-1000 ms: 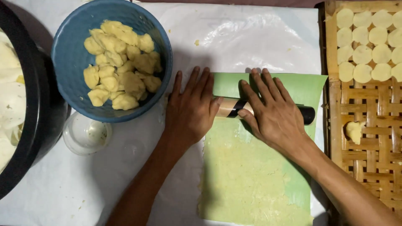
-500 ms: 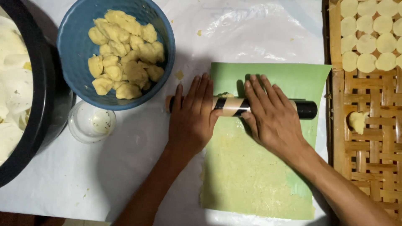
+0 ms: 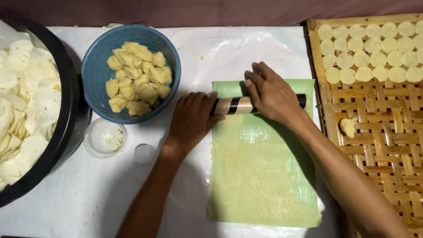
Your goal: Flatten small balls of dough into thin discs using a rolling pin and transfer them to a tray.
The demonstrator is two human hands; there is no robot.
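Both palms flat, my left hand (image 3: 190,120) and right hand (image 3: 272,93) press the roller (image 3: 233,105) near the green sheet's (image 3: 264,176) far edge — best kept even and square.

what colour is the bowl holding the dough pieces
The bowl is blue, seen in the head view.

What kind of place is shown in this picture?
Probably a home or small workshop for making snacks by hand: a blue bowl of dough lumps, a roller on a green sheet, flat rounds on a woven tray.
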